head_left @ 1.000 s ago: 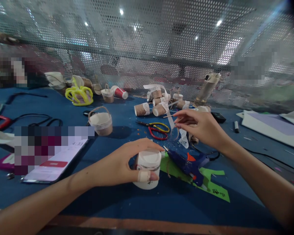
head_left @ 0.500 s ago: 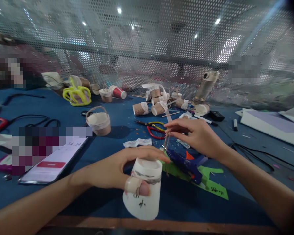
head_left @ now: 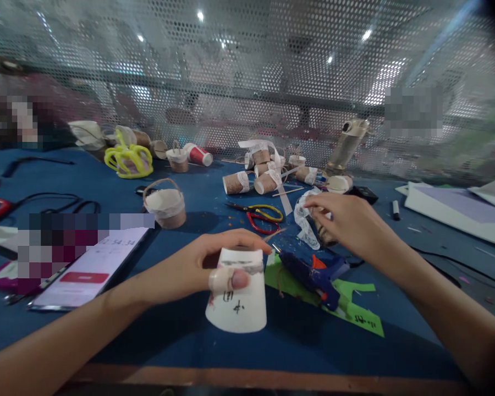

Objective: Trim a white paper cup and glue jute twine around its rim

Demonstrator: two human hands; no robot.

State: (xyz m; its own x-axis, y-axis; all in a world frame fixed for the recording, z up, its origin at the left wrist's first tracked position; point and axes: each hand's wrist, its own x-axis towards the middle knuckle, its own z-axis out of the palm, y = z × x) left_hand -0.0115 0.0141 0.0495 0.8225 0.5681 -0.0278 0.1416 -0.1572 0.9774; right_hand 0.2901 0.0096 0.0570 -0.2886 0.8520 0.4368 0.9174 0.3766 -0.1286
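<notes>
My left hand point(head_left: 202, 269) is closed round a white paper cup point(head_left: 239, 302), held upside down above the blue table near the front edge; its thumb wears a plaster. My right hand point(head_left: 346, 223) reaches further back and pinches a strip of white lace ribbon point(head_left: 305, 223), lifting it off the table. Between the hands lies a blue glue gun point(head_left: 313, 275) on a green paper cutout point(head_left: 355, 316). Red and yellow scissors point(head_left: 262, 215) lie just behind the cup.
A small brown cup basket with a handle point(head_left: 165, 204) stands left of centre. Several brown paper cups wrapped in lace point(head_left: 266, 170) crowd the back, with a yellow crown shape point(head_left: 127, 158). A phone point(head_left: 93, 267) lies at left; white sheets point(head_left: 457, 212) at right. A perforated screen closes the back.
The left hand lifted the cup off the table and tipped it base-up. The right hand dropped toward the glue gun, then moved back and picked up the lace ribbon.
</notes>
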